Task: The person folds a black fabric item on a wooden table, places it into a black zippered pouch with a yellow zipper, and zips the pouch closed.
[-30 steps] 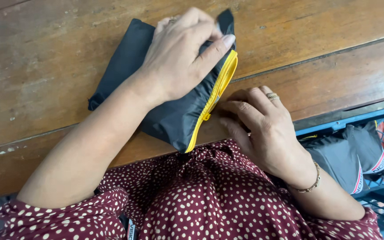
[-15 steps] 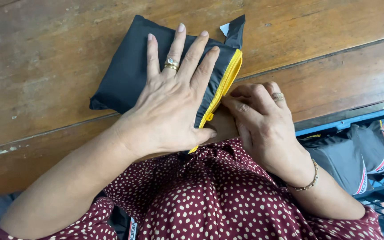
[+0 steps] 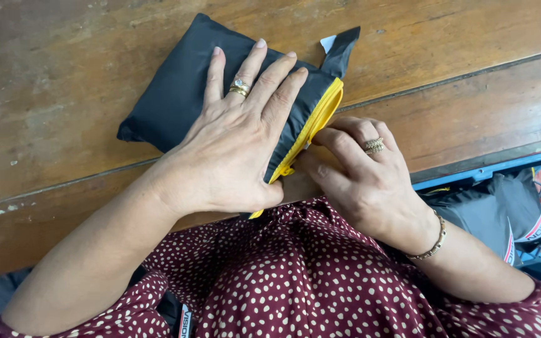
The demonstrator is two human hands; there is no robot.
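Observation:
A black fabric pouch with a yellow zipper edge lies on the wooden table. My left hand rests flat on top of it, fingers spread and pressing down, rings on one finger. To its right, my right hand has its fingertips pinched at the zipper near the pouch's near end. A small black tab with a white label sticks out at the pouch's far corner.
A blue plastic crate stands at the lower right beside the table edge, holding more folded dark and grey pouches. My dark red dotted blouse fills the bottom of the view.
My left hand slid from the pouch's far end toward me and now lies flat with the fingers spread. The right hand has stayed at the zipper.

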